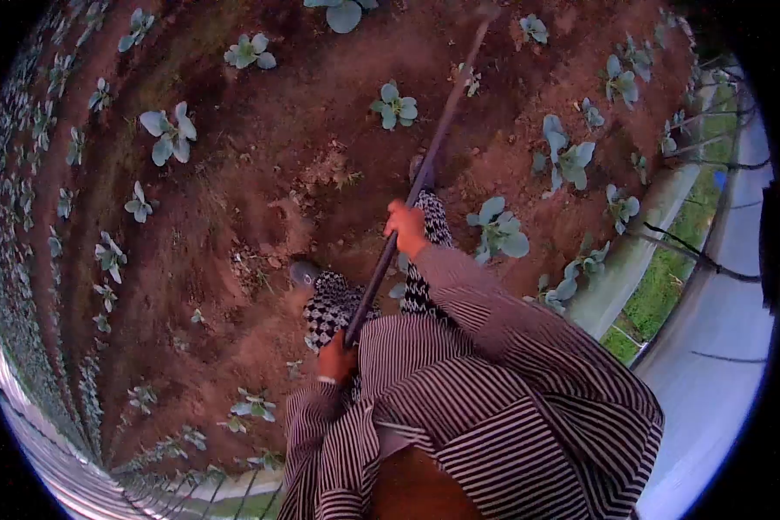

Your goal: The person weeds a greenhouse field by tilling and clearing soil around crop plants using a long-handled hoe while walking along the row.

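A long dark tool handle [443, 130] runs slantwise from my waist up to the top of the view. Its far end is blurred near the soil, so I cannot make out what head it carries. My right hand [405, 227] is closed around the middle of the shaft. Lower down, close to my thigh, my left hand [336, 360] grips the near end. A young leafy plant [396, 107] with blue-green leaves grows left of the shaft, and a larger leafy plant [498, 230] stands right of my right hand.
Reddish-brown soil [260, 156] carries rows of similar plants, dense at far left. My shoe [303, 272] rests between rows. On the right run a pale edging strip [637, 251], grass [663, 295] and a whitish sheet [711, 399], with dark thin lines [702, 260] crossing them.
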`<state>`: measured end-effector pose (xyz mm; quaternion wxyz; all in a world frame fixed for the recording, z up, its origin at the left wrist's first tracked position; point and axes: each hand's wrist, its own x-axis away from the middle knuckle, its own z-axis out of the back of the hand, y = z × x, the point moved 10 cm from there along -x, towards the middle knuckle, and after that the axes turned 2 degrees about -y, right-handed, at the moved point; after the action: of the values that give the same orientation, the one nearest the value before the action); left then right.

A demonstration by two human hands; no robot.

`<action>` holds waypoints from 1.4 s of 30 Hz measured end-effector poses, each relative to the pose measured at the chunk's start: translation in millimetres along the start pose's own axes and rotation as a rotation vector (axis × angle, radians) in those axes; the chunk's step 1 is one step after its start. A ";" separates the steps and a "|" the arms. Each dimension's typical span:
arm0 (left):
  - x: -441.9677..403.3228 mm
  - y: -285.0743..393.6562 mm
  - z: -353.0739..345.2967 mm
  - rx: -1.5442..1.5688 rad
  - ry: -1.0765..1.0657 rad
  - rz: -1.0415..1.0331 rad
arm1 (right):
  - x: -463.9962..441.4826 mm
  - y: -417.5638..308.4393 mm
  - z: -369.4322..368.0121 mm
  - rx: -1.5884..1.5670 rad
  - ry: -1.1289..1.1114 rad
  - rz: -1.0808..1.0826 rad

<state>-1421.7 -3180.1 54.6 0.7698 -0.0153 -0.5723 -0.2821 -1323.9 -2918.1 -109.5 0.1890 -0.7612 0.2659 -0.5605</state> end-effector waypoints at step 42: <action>68.3 -163.4 -35.3 -0.061 0.026 -0.062 | 119.0 116.6 -49.4 -0.265 0.048 -0.419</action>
<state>-1452.1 -3358.1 54.2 0.7674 -0.0174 -0.5534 -0.3234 -1366.2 -3082.7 -73.4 -0.0389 -0.8043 0.1778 -0.5656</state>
